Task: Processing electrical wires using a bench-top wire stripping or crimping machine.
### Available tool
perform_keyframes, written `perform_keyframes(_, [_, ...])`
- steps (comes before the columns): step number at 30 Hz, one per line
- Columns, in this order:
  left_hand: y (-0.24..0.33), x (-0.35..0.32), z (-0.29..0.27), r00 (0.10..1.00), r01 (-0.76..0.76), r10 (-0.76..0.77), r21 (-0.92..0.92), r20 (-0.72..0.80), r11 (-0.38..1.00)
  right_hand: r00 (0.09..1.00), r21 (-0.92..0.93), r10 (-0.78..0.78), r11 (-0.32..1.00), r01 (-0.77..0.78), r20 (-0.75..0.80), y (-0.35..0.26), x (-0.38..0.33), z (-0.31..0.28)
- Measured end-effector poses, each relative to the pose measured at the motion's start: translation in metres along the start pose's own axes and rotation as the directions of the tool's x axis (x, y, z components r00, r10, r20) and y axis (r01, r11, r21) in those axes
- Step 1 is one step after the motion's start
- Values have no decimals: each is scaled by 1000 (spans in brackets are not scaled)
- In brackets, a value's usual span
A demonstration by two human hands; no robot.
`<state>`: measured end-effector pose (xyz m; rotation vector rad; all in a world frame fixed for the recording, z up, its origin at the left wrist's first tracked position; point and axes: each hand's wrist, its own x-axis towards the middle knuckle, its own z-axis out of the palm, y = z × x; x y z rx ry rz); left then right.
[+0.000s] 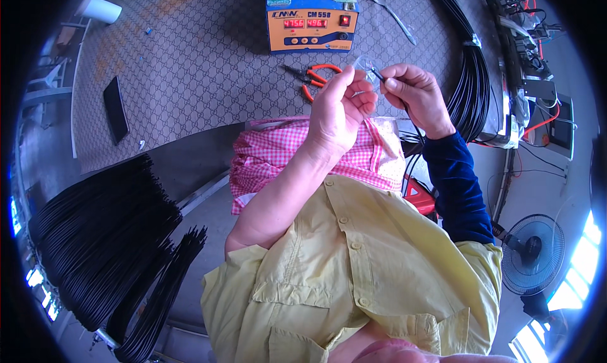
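Observation:
Between the thumb and fingers of my right hand (pixel 418 97) is the end of a thin black cable (pixel 378 74), its tip pointing up and left. My left hand (pixel 341 107) is just left of it, palm turned up and fingers loosely curled, with nothing visible in them. Behind the cable tip lies a small clear plastic piece (pixel 363 62), partly hidden by my fingers. Orange-handled pliers (pixel 311 76) rest on the patterned table mat (pixel 215 59), left of my left hand.
A blue and orange box with a red display (pixel 311 31) stands at the table's back, with a spoon (pixel 393 18) beside it. Black cable bundles hang at right (pixel 471 88) and lower left (pixel 101 217). A dark phone (pixel 116 110), white cup (pixel 100 9) and fan (pixel 532 252) stand around.

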<state>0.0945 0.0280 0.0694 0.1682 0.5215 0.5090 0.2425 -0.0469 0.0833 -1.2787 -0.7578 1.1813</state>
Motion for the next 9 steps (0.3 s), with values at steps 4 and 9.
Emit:
perform_keyframes(4, [7,1,0,997,40,-40,15,60,999,999,40,29,999,-30,46,1,2,1])
perform_keyframes(9, [11,2,-3,994,69,-71,27,88,997,996,60,69,996,-73,61,-2,3,5])
